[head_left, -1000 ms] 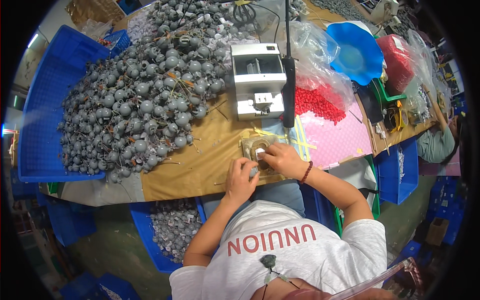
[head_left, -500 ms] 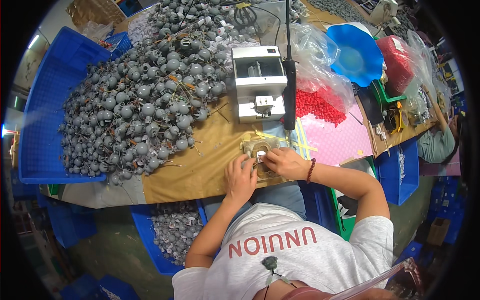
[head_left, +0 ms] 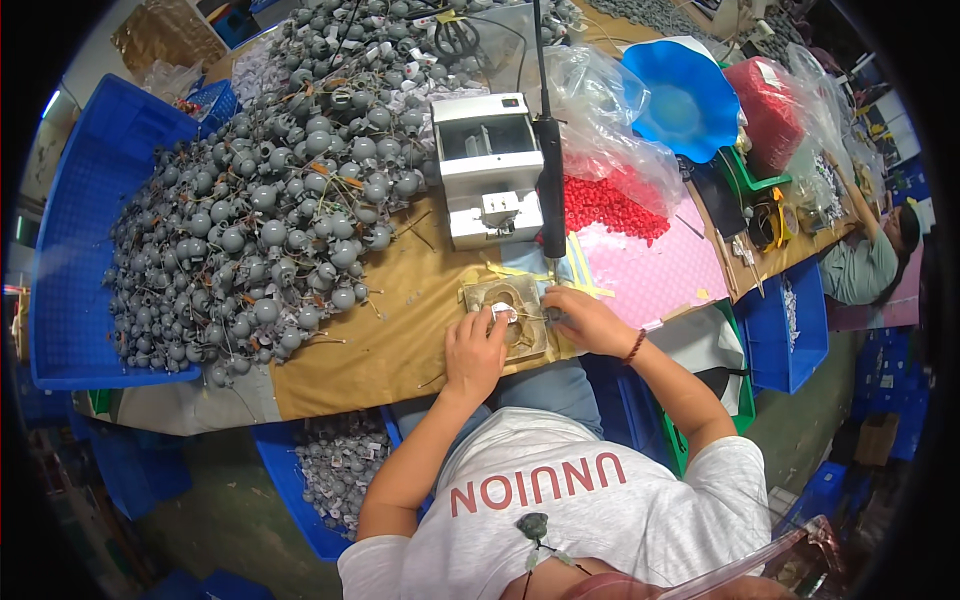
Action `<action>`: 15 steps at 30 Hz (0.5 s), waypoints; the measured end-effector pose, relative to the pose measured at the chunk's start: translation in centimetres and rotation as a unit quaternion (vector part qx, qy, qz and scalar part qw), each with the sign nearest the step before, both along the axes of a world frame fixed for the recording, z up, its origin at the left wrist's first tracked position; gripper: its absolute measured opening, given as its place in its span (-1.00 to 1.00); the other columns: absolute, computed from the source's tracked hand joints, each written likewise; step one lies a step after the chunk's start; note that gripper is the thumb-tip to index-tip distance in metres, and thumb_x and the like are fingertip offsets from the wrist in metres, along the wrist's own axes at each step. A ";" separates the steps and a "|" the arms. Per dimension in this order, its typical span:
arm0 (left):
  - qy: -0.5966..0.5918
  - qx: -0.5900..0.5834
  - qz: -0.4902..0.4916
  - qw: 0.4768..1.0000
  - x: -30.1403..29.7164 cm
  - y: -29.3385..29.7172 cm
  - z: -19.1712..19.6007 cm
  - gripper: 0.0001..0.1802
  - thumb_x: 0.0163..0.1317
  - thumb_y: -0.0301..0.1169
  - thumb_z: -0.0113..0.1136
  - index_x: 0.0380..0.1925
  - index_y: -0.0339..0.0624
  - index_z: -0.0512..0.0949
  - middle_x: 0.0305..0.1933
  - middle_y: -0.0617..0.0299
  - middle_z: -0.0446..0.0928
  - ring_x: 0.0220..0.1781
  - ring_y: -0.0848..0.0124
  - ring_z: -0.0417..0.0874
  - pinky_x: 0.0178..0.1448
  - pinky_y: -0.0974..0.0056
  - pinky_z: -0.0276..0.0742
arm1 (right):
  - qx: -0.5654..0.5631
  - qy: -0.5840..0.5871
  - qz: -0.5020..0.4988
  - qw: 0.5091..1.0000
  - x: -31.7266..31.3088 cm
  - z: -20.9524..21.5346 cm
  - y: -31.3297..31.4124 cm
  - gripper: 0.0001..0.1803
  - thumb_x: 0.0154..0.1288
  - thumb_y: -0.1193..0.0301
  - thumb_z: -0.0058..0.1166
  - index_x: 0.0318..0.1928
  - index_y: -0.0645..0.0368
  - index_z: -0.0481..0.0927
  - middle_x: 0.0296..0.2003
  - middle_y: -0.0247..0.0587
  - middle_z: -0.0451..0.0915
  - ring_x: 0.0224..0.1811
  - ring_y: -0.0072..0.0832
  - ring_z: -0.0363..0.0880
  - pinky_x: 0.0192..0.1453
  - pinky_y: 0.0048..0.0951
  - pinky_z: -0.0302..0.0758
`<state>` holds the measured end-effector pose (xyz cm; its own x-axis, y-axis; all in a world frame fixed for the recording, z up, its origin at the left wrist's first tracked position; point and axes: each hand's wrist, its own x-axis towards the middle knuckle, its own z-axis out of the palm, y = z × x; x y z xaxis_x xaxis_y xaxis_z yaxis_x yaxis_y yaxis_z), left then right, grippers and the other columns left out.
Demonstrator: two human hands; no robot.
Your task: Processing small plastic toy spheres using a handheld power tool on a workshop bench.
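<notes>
A square tan block (head_left: pixel 527 346) with a hollowed-out middle lies at the table's front edge. In its hollow sits a small white part (head_left: pixel 504 313). My left hand (head_left: pixel 474 355) rests on the block's left side, its fingers together and the fingertips pressed against the white part. Just off the right edge of the block, my right hand (head_left: pixel 592 322) is closed in a pinch. Something small and greyish shows at those fingertips, too small to name, and a thin wire seems to run toward it. A black upright screwdriver (head_left: pixel 551 190) hangs close above the right fingertips.
A big heap of grey ball-shaped parts with wires (head_left: pixel 265 230) spreads beside a blue crate (head_left: pixel 70 260). Behind the block stands a white machine (head_left: pixel 487 165). Red small pieces (head_left: pixel 610 208), a blue wavy dish (head_left: pixel 685 105) and pink sheeting (head_left: pixel 665 275) lie rightward. Another person (head_left: pixel 865 265) sits far right.
My right hand has drawn back from the white part to the block's right side, fingers still pinched. The left hand stays at the white part. The whole view has shifted slightly.
</notes>
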<state>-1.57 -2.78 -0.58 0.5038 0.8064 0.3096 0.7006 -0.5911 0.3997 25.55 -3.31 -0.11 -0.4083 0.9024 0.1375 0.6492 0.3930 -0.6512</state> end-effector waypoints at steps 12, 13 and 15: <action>0.002 -0.006 -0.001 1.000 -0.2 0.3 0.5 -0.50 0.12 -0.50 0.32 0.14 -0.06 0.65 0.17 0.10 0.56 0.23 0.13 0.55 0.24 0.02 0.43 | -0.388 0.603 -0.143 0.682 -3.3 1.9 2.6 -0.68 0.39 0.59 0.18 0.13 0.22 0.54 -0.27 -0.31 0.59 -0.34 -0.68 0.53 -0.39 -0.66 0.37; 0.001 -0.011 -0.004 1.000 -0.2 0.2 0.5 -0.50 0.12 -0.50 0.32 0.14 -0.06 0.65 0.17 0.10 0.55 0.24 0.14 0.55 0.24 0.02 0.43 | -0.396 0.600 -0.140 0.681 -3.5 1.7 2.4 -0.69 0.39 0.57 0.20 0.11 0.23 0.55 -0.28 -0.30 0.61 -0.36 -0.68 0.54 -0.40 -0.66 0.38; 0.001 -0.014 -0.009 1.000 -0.3 0.3 0.6 -0.51 0.13 -0.50 0.32 0.13 -0.07 0.66 0.17 0.11 0.56 0.24 0.14 0.55 0.24 0.03 0.44 | -0.426 0.574 -0.112 0.690 -3.1 0.5 2.8 -0.71 0.39 0.52 0.26 0.08 0.25 0.58 -0.31 -0.31 0.64 -0.40 -0.67 0.55 -0.41 -0.64 0.40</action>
